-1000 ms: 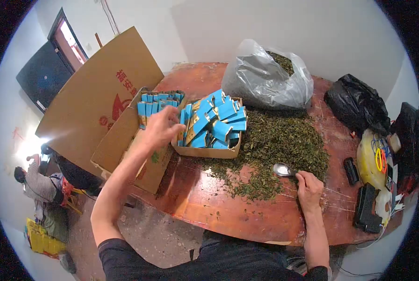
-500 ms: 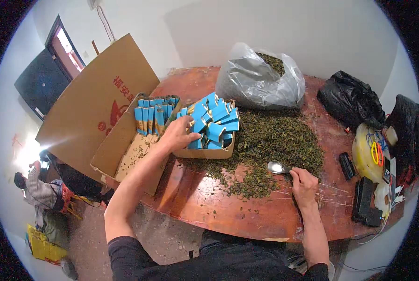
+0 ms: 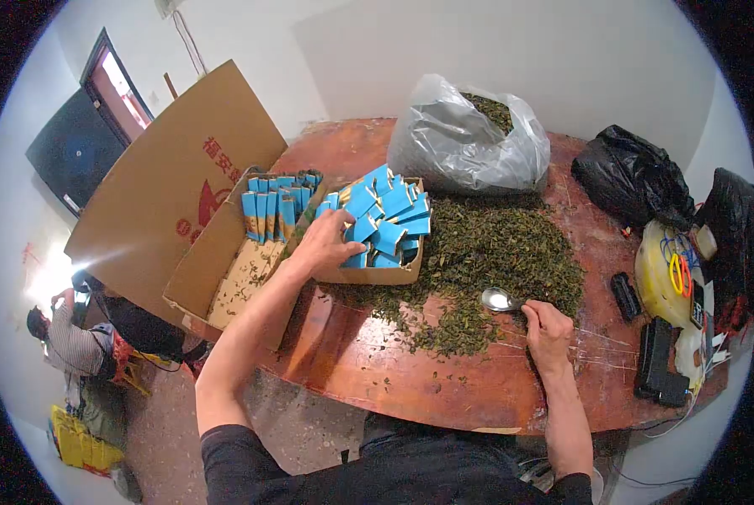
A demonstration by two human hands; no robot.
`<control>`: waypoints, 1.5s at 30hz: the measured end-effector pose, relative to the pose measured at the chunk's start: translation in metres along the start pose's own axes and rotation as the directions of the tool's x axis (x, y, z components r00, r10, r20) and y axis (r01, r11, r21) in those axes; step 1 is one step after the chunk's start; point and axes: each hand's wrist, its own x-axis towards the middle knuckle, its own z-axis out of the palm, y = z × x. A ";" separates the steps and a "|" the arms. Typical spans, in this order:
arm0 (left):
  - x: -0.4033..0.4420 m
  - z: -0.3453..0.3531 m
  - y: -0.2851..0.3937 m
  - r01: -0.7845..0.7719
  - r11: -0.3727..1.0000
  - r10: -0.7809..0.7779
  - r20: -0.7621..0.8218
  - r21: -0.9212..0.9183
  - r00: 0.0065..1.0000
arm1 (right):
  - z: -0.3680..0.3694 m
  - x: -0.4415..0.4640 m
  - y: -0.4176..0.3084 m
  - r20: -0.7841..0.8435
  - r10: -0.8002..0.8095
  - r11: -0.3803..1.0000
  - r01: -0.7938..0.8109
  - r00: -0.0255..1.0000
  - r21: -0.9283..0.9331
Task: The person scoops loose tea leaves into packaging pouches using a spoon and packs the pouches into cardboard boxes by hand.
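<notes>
My left hand reaches into the left side of a small cardboard box heaped with blue and gold packets. Its fingers touch the packets, but their tips are partly hidden, so a grip cannot be made out. My right hand is closed around the handle of a metal spoon, whose bowl lies over the near edge of a pile of dried leaves. To the left, a larger open carton has more blue packets standing in rows at its far end and loose leaf bits on its bottom.
A clear plastic bag of leaves stands behind the pile. At the right are a black bag, a yellow roll and a black device. A tall cardboard flap rises at the left; beyond it a person sits.
My left hand has moved right and down, from above the gap between the boxes to the packets in the small box. My right hand still holds the spoon in nearly the same place.
</notes>
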 end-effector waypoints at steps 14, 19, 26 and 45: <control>0.002 0.008 -0.007 -0.045 0.999 0.045 -0.038 0.001 0.998 | 0.002 -0.003 0.004 -0.002 -0.010 1.000 0.010 1.000 -0.015; 0.000 0.010 -0.006 -0.058 0.998 0.059 -0.057 0.012 0.997 | 0.002 -0.002 0.002 0.000 -0.011 1.000 0.011 1.000 -0.010; 0.001 0.011 -0.006 -0.053 0.999 0.053 -0.045 0.013 0.998 | 0.003 -0.004 0.005 0.010 -0.006 1.000 0.006 1.000 -0.010; 0.000 0.010 0.012 -0.062 0.998 0.059 -0.167 -0.012 0.984 | 0.000 -0.002 0.000 0.013 0.009 1.000 -0.009 1.000 -0.011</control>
